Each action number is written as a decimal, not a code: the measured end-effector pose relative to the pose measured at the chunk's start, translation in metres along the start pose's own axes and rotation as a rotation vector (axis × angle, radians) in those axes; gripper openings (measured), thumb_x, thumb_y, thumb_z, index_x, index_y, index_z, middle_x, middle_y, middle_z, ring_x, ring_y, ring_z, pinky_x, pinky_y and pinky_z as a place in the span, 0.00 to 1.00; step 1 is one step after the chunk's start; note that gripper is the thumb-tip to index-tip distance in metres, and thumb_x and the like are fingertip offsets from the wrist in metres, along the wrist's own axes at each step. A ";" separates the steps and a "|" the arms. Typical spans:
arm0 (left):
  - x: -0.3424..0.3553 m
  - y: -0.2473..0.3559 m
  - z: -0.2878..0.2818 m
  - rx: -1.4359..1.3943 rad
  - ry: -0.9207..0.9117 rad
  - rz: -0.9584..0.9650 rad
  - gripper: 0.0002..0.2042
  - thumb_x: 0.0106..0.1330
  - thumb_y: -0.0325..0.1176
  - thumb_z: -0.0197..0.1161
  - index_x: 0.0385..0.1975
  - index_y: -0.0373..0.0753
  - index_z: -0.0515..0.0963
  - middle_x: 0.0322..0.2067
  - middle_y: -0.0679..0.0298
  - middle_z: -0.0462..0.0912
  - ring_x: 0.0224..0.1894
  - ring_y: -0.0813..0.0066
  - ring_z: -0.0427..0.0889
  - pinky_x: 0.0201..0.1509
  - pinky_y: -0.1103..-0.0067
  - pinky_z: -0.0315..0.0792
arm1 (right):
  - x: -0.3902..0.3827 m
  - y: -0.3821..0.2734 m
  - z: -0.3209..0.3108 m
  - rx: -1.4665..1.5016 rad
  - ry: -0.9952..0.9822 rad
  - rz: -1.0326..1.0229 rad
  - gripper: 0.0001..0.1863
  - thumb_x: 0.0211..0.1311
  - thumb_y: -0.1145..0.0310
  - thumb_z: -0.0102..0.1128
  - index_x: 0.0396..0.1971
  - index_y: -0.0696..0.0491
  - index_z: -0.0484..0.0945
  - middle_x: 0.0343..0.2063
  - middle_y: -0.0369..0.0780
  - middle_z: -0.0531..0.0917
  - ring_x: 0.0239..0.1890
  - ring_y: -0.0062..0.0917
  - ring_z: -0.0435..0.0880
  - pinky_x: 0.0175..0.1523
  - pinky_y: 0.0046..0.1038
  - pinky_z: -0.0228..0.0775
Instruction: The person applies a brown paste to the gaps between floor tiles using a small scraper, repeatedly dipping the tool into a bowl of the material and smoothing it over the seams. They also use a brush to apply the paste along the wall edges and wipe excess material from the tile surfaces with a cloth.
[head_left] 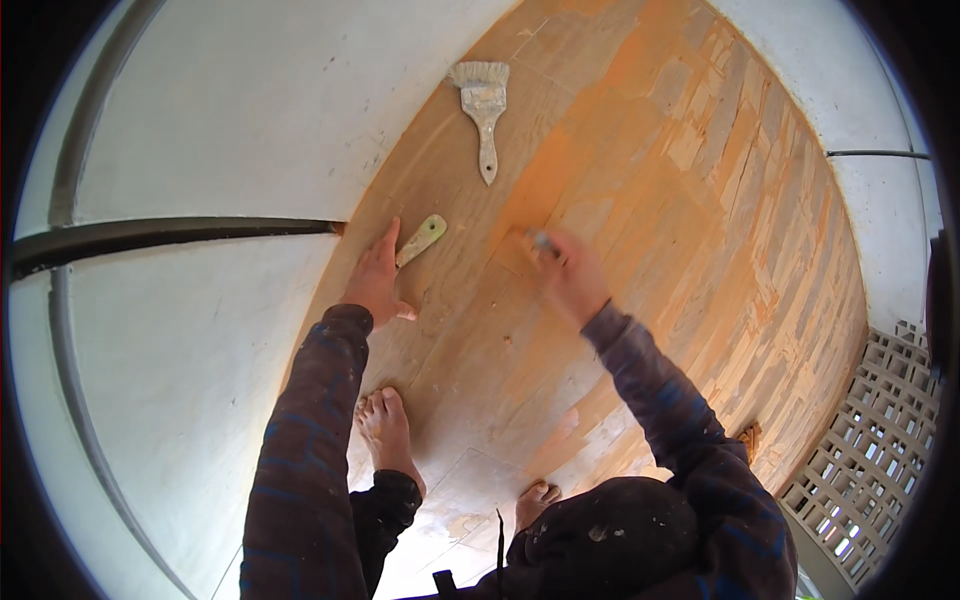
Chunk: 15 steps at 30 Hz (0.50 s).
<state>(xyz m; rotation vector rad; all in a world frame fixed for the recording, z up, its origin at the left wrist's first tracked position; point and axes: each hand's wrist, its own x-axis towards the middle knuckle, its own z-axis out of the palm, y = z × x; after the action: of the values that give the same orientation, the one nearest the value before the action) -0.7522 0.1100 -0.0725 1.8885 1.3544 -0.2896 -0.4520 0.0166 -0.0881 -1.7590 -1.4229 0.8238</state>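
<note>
My left hand (376,284) rests on the wood-plank floor (470,300) with its fingers spread. Right beside it lies a putty knife (424,238) with a pale green, paint-smeared handle; its lower end is partly hidden by the hand. My right hand (574,278), smeared by motion, is closed around a small tool with a grey end (543,241). Orange paste shows at the floor just past that tool, whose kind I cannot make out. Farther off, a wide flat paintbrush (485,112) crusted with pale paint lies with its bristles pointing away.
Orange coating (600,130) covers the floor's far and right parts in uneven streaks. White wall panels (200,290) with a dark gap stand close on the left. A white wall (880,220) and a lattice block screen (860,450) border the right. My bare feet (385,425) are on the floor.
</note>
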 end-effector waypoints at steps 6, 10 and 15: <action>-0.003 -0.006 0.000 -0.012 0.035 0.023 0.73 0.37 0.29 0.87 0.79 0.47 0.32 0.74 0.48 0.57 0.74 0.45 0.57 0.78 0.61 0.56 | 0.043 0.016 -0.032 0.178 0.144 0.231 0.08 0.65 0.72 0.59 0.40 0.58 0.83 0.30 0.46 0.86 0.30 0.46 0.81 0.35 0.37 0.70; 0.000 -0.011 0.002 0.006 0.053 0.095 0.69 0.44 0.33 0.84 0.78 0.48 0.31 0.74 0.48 0.56 0.74 0.44 0.57 0.77 0.60 0.56 | 0.061 0.014 -0.043 -0.278 0.317 -0.044 0.09 0.61 0.71 0.63 0.40 0.56 0.83 0.34 0.45 0.85 0.37 0.42 0.81 0.41 0.37 0.72; 0.026 0.027 0.009 -0.242 0.241 0.018 0.33 0.62 0.40 0.72 0.64 0.40 0.64 0.58 0.44 0.76 0.58 0.45 0.76 0.58 0.61 0.71 | -0.012 0.005 0.008 -0.560 0.060 -0.449 0.16 0.55 0.70 0.63 0.45 0.55 0.80 0.38 0.44 0.82 0.45 0.41 0.79 0.50 0.42 0.70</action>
<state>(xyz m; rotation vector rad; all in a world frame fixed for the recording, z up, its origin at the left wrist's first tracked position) -0.7158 0.1180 -0.0814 1.7711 1.4567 0.1124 -0.4586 0.0051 -0.0957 -1.7140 -2.0378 0.1344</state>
